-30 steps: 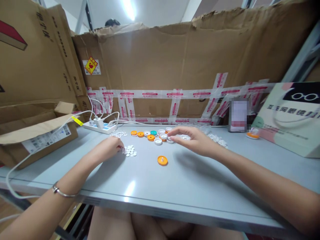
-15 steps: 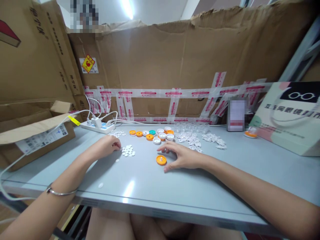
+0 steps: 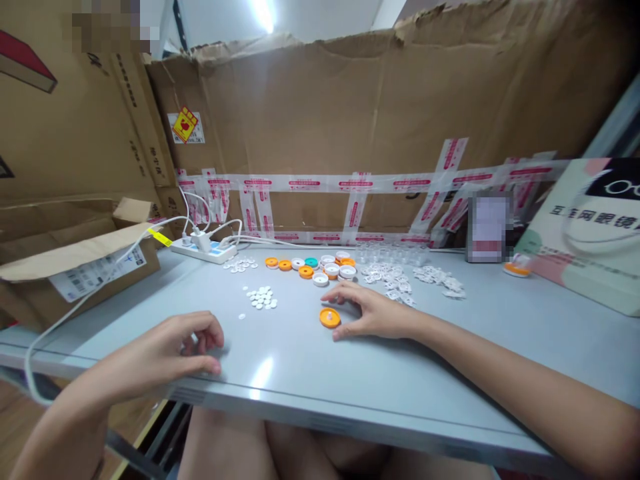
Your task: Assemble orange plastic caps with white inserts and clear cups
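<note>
My left hand [image 3: 193, 347] hovers low over the table's front left, fingers curled and thumb held apart from them. Nothing shows in its grasp, though the space beneath it is hidden. My right hand [image 3: 367, 311] reaches in from the right, thumb and fingers spread beside an orange round lid [image 3: 329, 317] with a small pale peg at its centre. Its thumb tip is close to the lid's rim; contact cannot be made out. Between the hands lies a pile of small white discs [image 3: 263, 298], with a loose white disc [image 3: 242, 317] just in front.
Farther back are orange, white and green round caps [image 3: 306, 271], more white discs [image 3: 241, 265], clear cups [image 3: 390, 253] and white pieces [image 3: 387, 277]. A power strip [image 3: 203, 250] and open carton [image 3: 100, 260] stand left; a phone [image 3: 487, 227] and printed bag [image 3: 585, 240] stand right.
My left hand has moved from the disc pile toward the table's front edge, and its thumb and fingers have parted. The white disc near that edge is out of sight. My right hand stays by the lid.
</note>
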The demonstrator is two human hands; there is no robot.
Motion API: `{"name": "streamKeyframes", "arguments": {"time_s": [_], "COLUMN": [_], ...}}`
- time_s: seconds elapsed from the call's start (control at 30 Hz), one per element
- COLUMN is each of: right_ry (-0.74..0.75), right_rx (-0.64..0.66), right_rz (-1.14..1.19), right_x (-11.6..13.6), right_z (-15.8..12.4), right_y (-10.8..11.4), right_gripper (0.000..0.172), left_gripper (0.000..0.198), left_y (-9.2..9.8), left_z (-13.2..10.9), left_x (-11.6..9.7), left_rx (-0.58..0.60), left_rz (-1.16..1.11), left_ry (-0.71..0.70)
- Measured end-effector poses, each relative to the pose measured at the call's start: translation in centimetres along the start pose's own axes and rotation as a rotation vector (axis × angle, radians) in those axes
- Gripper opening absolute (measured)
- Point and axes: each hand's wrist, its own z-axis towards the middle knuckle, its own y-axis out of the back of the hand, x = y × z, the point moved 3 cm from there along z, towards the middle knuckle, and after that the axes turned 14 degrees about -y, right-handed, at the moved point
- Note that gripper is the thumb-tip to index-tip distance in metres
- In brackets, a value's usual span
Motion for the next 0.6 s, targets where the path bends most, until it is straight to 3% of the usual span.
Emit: {"name": "streamKeyframes", "arguments": {"time_s": [0.17,0.27,0.47,0.6], "right_ry": [0.033,0.054,0.081,0.091], "right_rx": [-0.008,-0.008,-0.024,-0.034], "right_rz": [0.006,-0.003,-0.001,0.013], "right_x": [0.2,0.3,0.4,0.4], "right_z": [0.0,-0.1,-0.2,-0.2], "right_y": [0.0,0.0,0.1,-0.1], "right_gripper": [0.058,0.052,0.047,0.043], "left_gripper": [0.016,0.015,0.020,0.021], "left_y": [-0.9,-1.1,-1.5,-2.1], "left_z": [0.1,-0.1,-0.8,1.1], "left_x": [0.5,0.6,0.2,-0.2], "left_rx": [0.045,0.006,-0.158,-0.134], "left_rz": [-0.029,-0.010,0.185,0.368], "left_ry": [0.076,0.101,0.066,0.025]}}
